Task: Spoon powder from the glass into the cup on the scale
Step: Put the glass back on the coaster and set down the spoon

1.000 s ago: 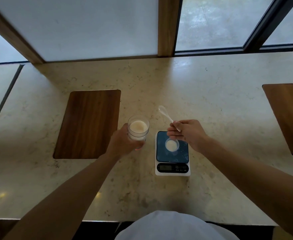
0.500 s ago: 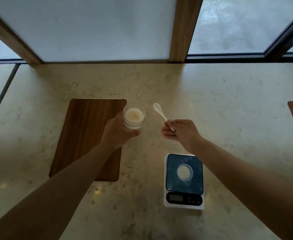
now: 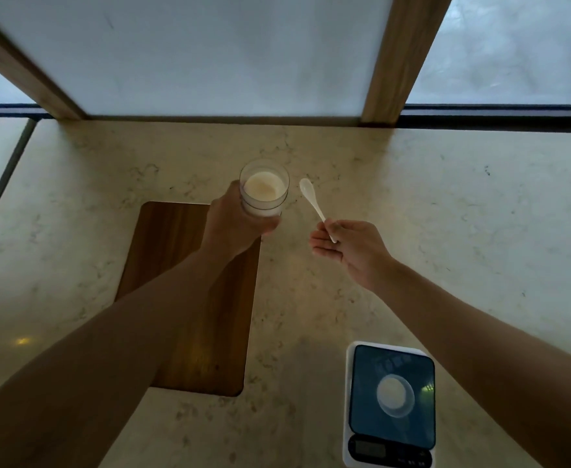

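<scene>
A clear glass point(image 3: 264, 188) holding pale powder is gripped from the left side by my left hand point(image 3: 233, 224), far out over the counter. My right hand point(image 3: 351, 246) pinches the handle of a white plastic spoon point(image 3: 312, 199); its bowl points away from me, just right of the glass and apart from it. A small clear cup point(image 3: 395, 395) with white powder in it sits on the blue platform of a white digital scale point(image 3: 390, 405) at the lower right, near my right forearm.
A dark wooden board point(image 3: 172, 251) is set flush in the marble counter point(image 3: 446, 204) under my left arm. A frosted window with wooden posts point(image 3: 402, 59) closes off the counter's far edge.
Both hands have stretched further away from me, carrying the glass and spoon toward the window. The scale with the cup now lies lower in view, well behind my right hand.
</scene>
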The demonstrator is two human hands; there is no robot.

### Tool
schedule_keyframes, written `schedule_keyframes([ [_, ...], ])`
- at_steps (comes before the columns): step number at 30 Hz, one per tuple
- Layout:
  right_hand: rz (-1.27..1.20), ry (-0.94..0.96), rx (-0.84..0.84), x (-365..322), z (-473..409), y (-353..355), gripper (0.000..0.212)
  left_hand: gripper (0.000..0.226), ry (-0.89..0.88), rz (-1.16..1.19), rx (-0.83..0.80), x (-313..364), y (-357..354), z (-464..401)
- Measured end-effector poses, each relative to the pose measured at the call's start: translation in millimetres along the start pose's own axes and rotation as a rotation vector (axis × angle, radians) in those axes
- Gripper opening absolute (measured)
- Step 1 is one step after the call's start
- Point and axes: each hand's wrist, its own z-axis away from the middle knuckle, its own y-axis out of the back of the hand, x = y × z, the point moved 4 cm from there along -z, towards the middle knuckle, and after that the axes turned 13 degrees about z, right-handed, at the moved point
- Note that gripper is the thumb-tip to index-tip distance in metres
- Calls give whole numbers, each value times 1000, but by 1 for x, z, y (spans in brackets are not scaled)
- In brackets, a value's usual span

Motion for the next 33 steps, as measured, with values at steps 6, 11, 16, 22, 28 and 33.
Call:
schedule_keyframes([
  [6, 12, -12, -15, -7, -24, -8, 20, 85, 24, 65, 20, -12, 0, -27],
  [11, -3, -19, -12, -14, -40, -14, 20, 89, 27, 82, 40, -24, -2, -45],
  [16, 8, -32, -16, -13, -52, -14, 20, 85, 35, 118, 98, -28, -10, -61],
  [22, 3, -29, -18, -14, -64, -15, 19, 86, 44, 107, 140, -34, -16, -74],
  [28, 38, -17, -29, -17, -68, -15, 20, 88, 30, 110, 101, -41, -14, -79],
  [33, 45, -7, -33, -16, -69, -15, 19, 87, 44, 120, 109, -47, -14, -79],
])
